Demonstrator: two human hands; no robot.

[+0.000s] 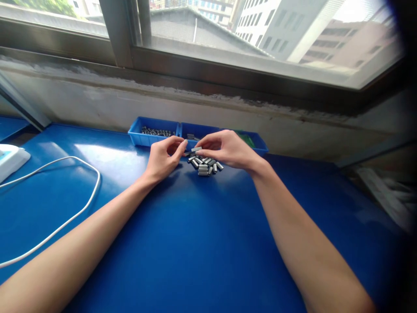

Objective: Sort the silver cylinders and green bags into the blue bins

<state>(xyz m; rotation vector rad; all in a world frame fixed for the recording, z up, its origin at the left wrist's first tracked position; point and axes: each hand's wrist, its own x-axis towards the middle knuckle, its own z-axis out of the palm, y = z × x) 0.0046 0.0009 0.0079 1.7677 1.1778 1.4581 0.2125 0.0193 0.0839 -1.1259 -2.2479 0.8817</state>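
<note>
Over a small pile of metal hex standoffs [203, 168] on the blue table, my right hand [224, 148] pinches one metal standoff [196, 149] between thumb and fingertips. Just left of the pile is my left hand [166, 156], its thumb and fingers curled together in a pinch. Whatever its fingertips hold, if anything, is too small to make out. Behind the hands stands a row of blue bins. Screws [158, 131] fill part of the left bin [140, 138], and a few metal pieces [192, 136] show in the middle bin [203, 129].
Green pieces [246, 139] lie in the right bin [260, 145], partly hidden by my right hand. A white cable [94, 191] loops across the table's left side beside a white device [13, 161]. The wall and window frame [208, 74] bound the table's back.
</note>
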